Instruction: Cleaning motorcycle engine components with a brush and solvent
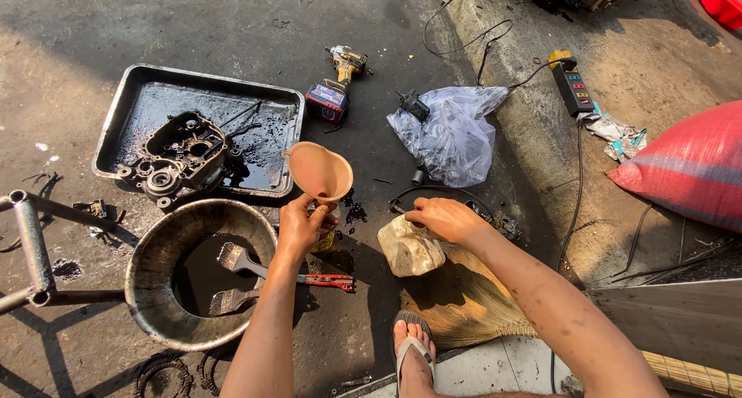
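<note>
Head view, ground-level work area. The left hand (pixel 300 226), forearm extended forward, has its grip clamped on the neck of one smooth orange plastic funnel (pixel 318 171), held upright over a small bottle (pixel 328 234) on the concrete floor. The right hand (pixel 444 219), wrist bent down, closes its grip on the top of one crumpled, cloudy plastic bag (pixel 408 250). One round metal basin (pixel 158 268) holds dark oil and two bristle brushes (pixel 239 260). One rectangular black tray (pixel 158 103) carries a greasy cast engine part (pixel 179 160).

Upright orange funnel (pixel 318 171), crumpled bag (pixel 408 250)
</note>
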